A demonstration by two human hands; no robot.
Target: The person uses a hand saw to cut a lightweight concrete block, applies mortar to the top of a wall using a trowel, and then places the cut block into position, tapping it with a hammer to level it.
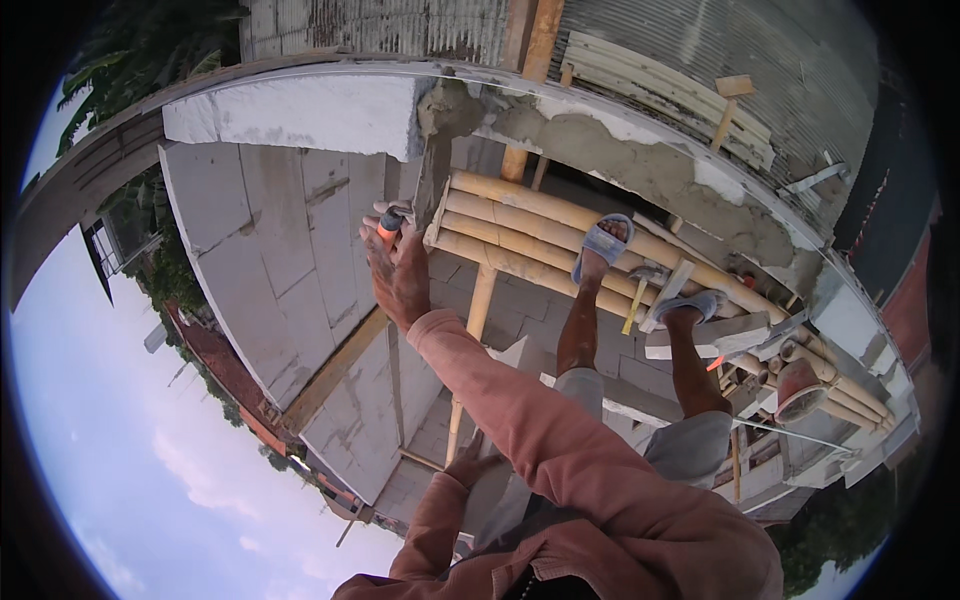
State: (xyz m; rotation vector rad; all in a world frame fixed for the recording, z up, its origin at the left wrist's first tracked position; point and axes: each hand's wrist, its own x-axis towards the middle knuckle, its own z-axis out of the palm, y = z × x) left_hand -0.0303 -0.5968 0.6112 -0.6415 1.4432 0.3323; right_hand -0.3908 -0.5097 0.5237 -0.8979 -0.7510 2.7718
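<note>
My right hand (400,275) reaches far forward and is closed round the orange-and-black handle of a trowel (433,185). The narrow blade, grey with mortar, stands on edge at the end of a white wall block (300,112). Wet mortar (450,108) is smeared at that block's end, just beyond the blade. Low in the picture, beside my body, is my left hand (474,466). It is partly in shadow and its fingers are not clear, so I cannot make out whether it holds anything.
My sandalled feet stand on a bamboo-pole platform (530,222). A yellow-handled hammer (636,300), a loose white block (708,336) and a mortar-stained bucket (800,392) are near them. Mortar (600,145) coats the wall top ahead. A block wall (270,240) rises at left; corrugated roofing (700,50) lies beyond.
</note>
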